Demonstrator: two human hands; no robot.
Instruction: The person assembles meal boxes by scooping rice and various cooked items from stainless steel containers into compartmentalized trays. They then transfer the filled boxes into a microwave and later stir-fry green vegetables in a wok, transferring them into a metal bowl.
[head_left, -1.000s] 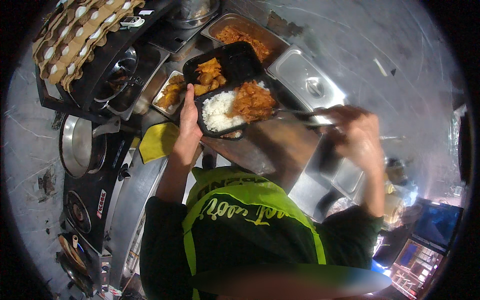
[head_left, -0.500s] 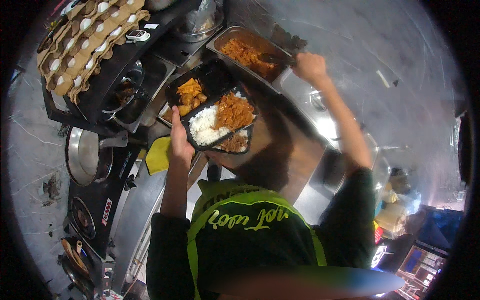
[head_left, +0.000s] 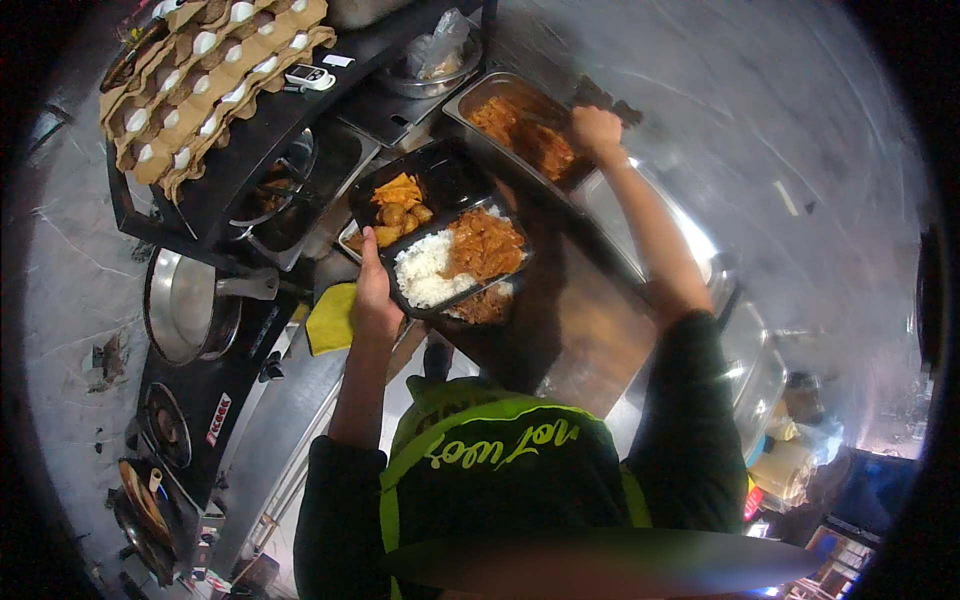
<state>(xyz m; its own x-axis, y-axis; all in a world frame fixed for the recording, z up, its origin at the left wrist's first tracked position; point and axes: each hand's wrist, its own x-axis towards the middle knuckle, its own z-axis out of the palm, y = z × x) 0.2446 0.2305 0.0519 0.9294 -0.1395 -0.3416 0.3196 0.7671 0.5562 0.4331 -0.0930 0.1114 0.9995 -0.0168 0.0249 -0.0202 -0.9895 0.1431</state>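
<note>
1. Left hand (head_left: 375,298): grip grasps the edge of the black, glossy plastic compartmented tray (head_left: 462,185); best kept level under grainy white rice (head_left: 425,272).
2. Rectangular silver metal pan (head_left: 532,95), near the tray: moist, lumpy orange-brown food (head_left: 503,122); smaller portions should drip less.
3. Right hand (head_left: 597,130): curled at the pan's right end; I cannot tell what its grip holds.

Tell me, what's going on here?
The person's left hand holds the edge of a black divided tray, with white rice and orange-brown topping in one compartment. The right hand is at the right end of a metal pan of orange food; I can't tell whether it grips anything.
</note>
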